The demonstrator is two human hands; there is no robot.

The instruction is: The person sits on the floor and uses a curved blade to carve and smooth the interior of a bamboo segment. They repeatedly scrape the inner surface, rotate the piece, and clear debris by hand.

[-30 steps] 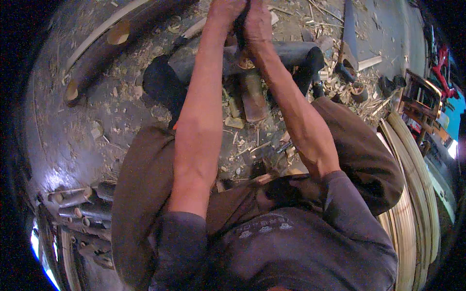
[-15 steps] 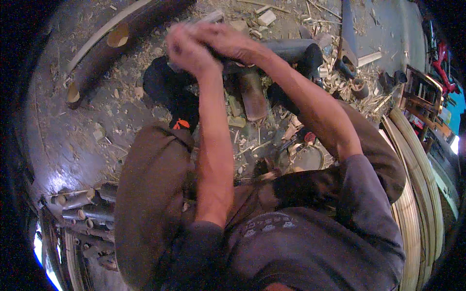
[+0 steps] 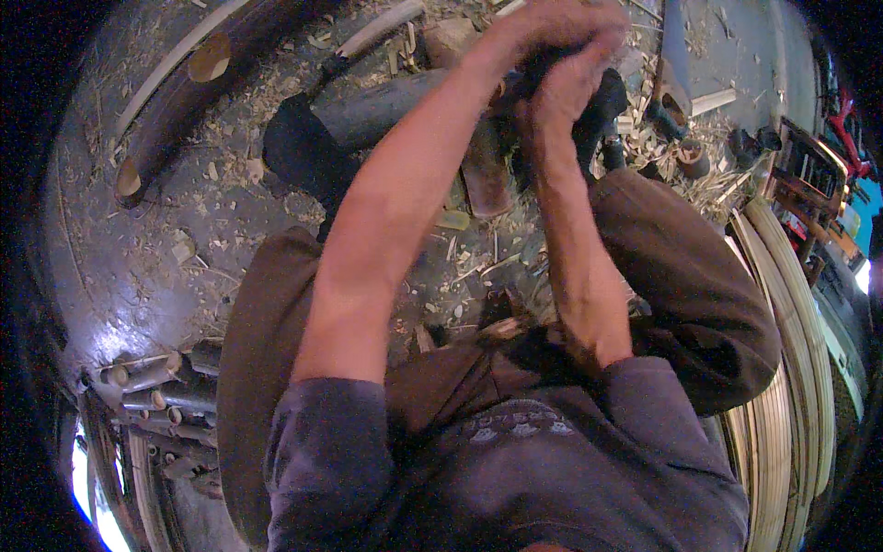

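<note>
Both hands clasped on a dark tool, top centre of frame.
Left hand [image 3: 524, 37] and right hand [image 3: 566, 87] grip the tool [image 3: 538, 74] together, above the log [image 3: 386, 110].

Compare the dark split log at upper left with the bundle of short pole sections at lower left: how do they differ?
The dark split log is one long, thick piece lying alone on the chip-strewn ground; the pole sections are several thin, short pieces lying packed side by side. The log shows pale oval cut faces along its length, the poles only small pale round ends. Both are dark with pale cut wood, away from the hands.
</note>
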